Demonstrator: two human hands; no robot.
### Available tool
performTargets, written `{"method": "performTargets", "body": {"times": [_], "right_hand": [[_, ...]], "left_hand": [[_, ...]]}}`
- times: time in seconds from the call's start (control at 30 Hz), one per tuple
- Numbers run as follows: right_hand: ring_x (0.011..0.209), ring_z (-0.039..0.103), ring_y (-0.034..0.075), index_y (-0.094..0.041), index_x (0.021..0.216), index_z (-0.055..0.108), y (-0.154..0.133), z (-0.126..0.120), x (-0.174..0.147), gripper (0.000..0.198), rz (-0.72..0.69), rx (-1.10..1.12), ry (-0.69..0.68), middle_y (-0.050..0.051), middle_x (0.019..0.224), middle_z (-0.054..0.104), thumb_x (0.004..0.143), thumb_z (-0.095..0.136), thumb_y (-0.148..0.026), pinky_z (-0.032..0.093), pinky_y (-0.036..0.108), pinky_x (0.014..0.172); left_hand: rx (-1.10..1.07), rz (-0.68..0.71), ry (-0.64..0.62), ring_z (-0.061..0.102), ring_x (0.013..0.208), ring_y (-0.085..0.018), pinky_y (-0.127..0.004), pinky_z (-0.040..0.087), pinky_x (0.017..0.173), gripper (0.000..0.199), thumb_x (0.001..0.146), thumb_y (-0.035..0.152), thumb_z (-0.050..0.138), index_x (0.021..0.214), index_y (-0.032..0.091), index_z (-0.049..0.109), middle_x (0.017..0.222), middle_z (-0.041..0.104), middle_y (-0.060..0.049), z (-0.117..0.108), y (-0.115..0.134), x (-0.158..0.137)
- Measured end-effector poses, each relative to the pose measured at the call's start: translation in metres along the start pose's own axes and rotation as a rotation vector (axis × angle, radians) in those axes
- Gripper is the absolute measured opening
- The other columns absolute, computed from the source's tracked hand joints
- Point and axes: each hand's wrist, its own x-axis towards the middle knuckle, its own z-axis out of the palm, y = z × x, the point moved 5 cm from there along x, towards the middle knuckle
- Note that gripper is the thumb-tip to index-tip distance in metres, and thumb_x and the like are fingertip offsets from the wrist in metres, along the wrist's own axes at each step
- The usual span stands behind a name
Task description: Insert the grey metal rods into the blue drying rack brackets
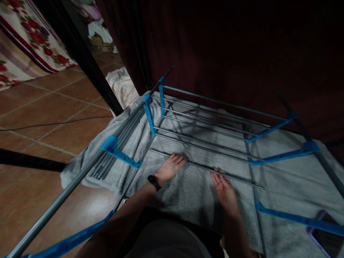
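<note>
A thin grey metal tube (200, 166) runs crosswise in front of me, above a grey blanket. My left hand (173, 166), with a black band on its wrist, is closed over the tube left of its middle. Farther right, my right hand (223, 188) grips the same tube, palm turned up and fingers at its underside. Around them stands a partly built rack of grey tubes with blue plastic brackets (120, 154). Several crossbars (204, 143) span the rack's far part. Blue brackets (285, 157) on the right line up with those on the left.
Several loose tubes (120, 138) lie bundled on the blanket (182, 208) at the left. A phone (329, 233) rests at the lower right. Dark posts (88, 61) stand at the left, with a dark red curtain (215, 46) behind. A black cable (53, 123) crosses the tiled floor.
</note>
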Motion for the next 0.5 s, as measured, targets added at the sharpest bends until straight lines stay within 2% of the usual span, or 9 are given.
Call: {"method": "performTargets", "body": {"times": [0.3,0.5], "right_hand": [[0.12,0.071,0.021,-0.028,0.09,0.076,-0.0011,0.0041,-0.0032,0.017,-0.03,-0.003,0.081,0.002,0.114,0.079,0.077,0.086,-0.031,0.046,0.048,0.123],[0.114,0.072,0.02,-0.027,0.08,0.071,0.001,0.005,-0.0026,0.021,-0.045,0.02,0.091,0.0,0.1,0.078,0.075,0.09,-0.035,0.048,0.046,0.121]], "left_hand": [[-0.086,-0.046,0.042,0.065,0.113,-0.025,-0.042,0.052,0.105,0.051,0.101,0.008,0.038,0.139,0.031,0.064,0.122,0.072,-0.005,0.0025,-0.0021,-0.0006],[-0.036,-0.043,0.018,0.064,0.116,-0.024,-0.041,0.051,0.108,0.053,0.101,0.006,0.035,0.142,0.029,0.061,0.125,0.071,-0.006,0.0013,0.0001,-0.002]]}}
